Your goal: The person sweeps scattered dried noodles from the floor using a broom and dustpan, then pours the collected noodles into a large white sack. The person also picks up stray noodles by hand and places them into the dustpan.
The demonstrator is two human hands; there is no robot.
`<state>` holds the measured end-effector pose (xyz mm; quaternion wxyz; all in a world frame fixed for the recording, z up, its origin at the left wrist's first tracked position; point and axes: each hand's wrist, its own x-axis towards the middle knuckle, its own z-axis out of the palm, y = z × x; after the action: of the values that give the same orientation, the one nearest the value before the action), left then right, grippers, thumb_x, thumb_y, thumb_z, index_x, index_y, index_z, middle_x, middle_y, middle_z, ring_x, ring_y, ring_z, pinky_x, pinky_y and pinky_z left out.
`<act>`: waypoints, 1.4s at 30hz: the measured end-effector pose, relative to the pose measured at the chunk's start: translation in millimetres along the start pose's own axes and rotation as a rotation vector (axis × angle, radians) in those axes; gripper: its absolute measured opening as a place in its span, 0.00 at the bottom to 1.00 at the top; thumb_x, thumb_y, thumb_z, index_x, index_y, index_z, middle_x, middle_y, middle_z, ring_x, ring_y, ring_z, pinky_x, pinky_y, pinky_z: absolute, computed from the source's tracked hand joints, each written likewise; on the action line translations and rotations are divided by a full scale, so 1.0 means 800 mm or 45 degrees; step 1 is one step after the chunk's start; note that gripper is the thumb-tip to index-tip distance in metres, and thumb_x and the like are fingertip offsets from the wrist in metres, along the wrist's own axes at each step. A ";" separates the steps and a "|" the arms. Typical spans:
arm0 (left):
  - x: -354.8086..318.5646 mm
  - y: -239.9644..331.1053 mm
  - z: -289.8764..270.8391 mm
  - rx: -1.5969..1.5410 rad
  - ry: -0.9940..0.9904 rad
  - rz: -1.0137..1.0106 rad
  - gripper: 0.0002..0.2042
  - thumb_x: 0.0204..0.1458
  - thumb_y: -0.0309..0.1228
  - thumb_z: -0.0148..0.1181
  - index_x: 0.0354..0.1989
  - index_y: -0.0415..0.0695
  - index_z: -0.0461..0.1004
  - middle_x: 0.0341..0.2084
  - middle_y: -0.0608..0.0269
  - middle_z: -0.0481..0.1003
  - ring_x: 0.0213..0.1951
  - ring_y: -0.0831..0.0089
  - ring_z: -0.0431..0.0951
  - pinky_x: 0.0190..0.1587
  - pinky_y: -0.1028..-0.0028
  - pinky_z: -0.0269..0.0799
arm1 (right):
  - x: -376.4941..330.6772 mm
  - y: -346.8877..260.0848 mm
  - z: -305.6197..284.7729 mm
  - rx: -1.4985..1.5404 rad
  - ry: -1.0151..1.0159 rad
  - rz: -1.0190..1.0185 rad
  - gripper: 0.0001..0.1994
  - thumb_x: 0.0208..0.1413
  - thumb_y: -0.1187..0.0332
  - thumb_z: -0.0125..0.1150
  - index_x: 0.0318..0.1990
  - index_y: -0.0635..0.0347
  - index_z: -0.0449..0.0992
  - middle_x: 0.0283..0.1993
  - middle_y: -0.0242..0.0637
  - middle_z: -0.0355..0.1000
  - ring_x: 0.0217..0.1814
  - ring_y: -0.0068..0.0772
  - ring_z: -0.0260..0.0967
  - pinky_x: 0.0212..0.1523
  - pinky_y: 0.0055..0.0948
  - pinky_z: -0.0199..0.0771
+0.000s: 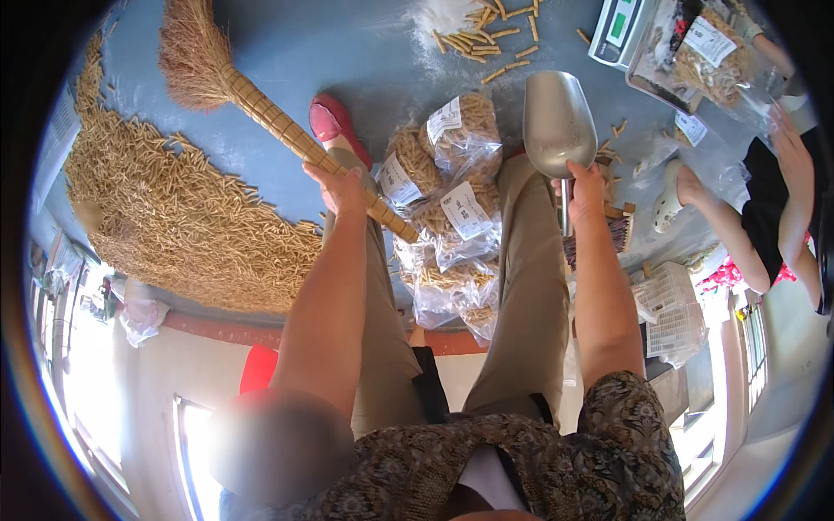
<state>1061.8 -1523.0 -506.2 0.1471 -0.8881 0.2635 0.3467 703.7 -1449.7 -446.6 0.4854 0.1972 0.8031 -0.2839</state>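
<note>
My left hand point(340, 185) is closed around the handle of a straw broom point(287, 122), whose bristles point up toward the far left. In my right hand point(584, 189) is the handle of a metal scoop point(559, 122); its wide pan faces up, and nothing shows in it. Between my legs lie several clear bags point(465, 211) of brown stick-shaped pieces with white labels. To the left spreads a big heap of the same loose sticks point(191, 217) on the blue-grey floor, below the broom's bristles.
A few loose sticks point(476, 39) lie by white powder ahead. At the far right, a person's hand point(789, 148) is near a filled bag point(714, 56) on a scale point(618, 30). That person's pale clog point(669, 195) is nearby. White plastic baskets point(673, 313) stand at right.
</note>
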 end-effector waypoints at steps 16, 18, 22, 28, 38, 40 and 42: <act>-0.036 0.269 0.131 1.017 0.141 1.725 0.31 0.43 0.28 0.53 0.59 0.54 0.52 0.60 0.56 0.47 0.60 0.55 0.49 0.55 0.55 0.54 | -0.096 0.051 0.022 0.602 -0.259 0.396 0.12 0.50 0.74 0.48 0.43 0.59 0.63 0.33 0.39 0.69 0.24 0.33 0.68 0.16 0.30 0.65; -0.013 0.302 0.165 1.001 0.195 1.890 0.32 0.42 0.31 0.55 0.59 0.53 0.52 0.60 0.55 0.46 0.60 0.53 0.48 0.55 0.48 0.50 | -0.089 0.030 0.027 0.651 -0.273 0.457 0.11 0.50 0.73 0.48 0.43 0.59 0.64 0.32 0.39 0.69 0.24 0.33 0.68 0.16 0.29 0.65; -0.004 0.324 0.213 0.967 0.187 1.995 0.30 0.42 0.33 0.55 0.57 0.51 0.54 0.60 0.54 0.47 0.59 0.52 0.50 0.54 0.47 0.51 | -0.079 -0.004 0.021 0.772 -0.325 0.518 0.10 0.50 0.70 0.49 0.39 0.61 0.65 0.28 0.39 0.68 0.20 0.32 0.64 0.17 0.28 0.61; -0.015 0.277 0.211 1.371 0.182 2.256 0.31 0.42 0.31 0.57 0.57 0.59 0.53 0.59 0.56 0.48 0.58 0.55 0.53 0.49 0.49 0.60 | -0.072 -0.020 0.008 0.778 -0.310 0.599 0.08 0.49 0.69 0.48 0.33 0.63 0.67 0.22 0.39 0.66 0.17 0.32 0.62 0.18 0.29 0.59; -0.035 0.331 0.242 1.048 0.059 2.111 0.10 0.42 0.26 0.55 0.35 0.49 0.71 0.36 0.57 0.64 0.39 0.61 0.71 0.33 0.65 0.74 | -0.075 -0.025 0.011 0.817 -0.383 0.630 0.08 0.50 0.68 0.46 0.30 0.62 0.67 0.19 0.35 0.63 0.17 0.30 0.60 0.19 0.30 0.58; -0.042 0.329 0.237 0.870 -0.069 1.984 0.10 0.42 0.23 0.53 0.34 0.49 0.73 0.33 0.57 0.66 0.37 0.60 0.72 0.34 0.63 0.74 | -0.075 -0.026 0.014 0.809 -0.390 0.631 0.07 0.50 0.67 0.46 0.29 0.62 0.67 0.18 0.34 0.62 0.17 0.29 0.60 0.20 0.29 0.57; -0.046 0.321 0.224 0.693 -0.227 1.833 0.12 0.42 0.22 0.53 0.35 0.50 0.74 0.32 0.57 0.67 0.34 0.61 0.72 0.34 0.63 0.74 | -0.073 -0.024 0.013 0.825 -0.393 0.647 0.07 0.50 0.67 0.46 0.29 0.61 0.67 0.18 0.33 0.61 0.17 0.29 0.60 0.20 0.29 0.56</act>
<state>795.9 -1639.8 -629.0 0.1192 -0.3992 0.8389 0.3502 725.6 -1473.8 -393.1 0.5672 0.4858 0.5166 -0.4189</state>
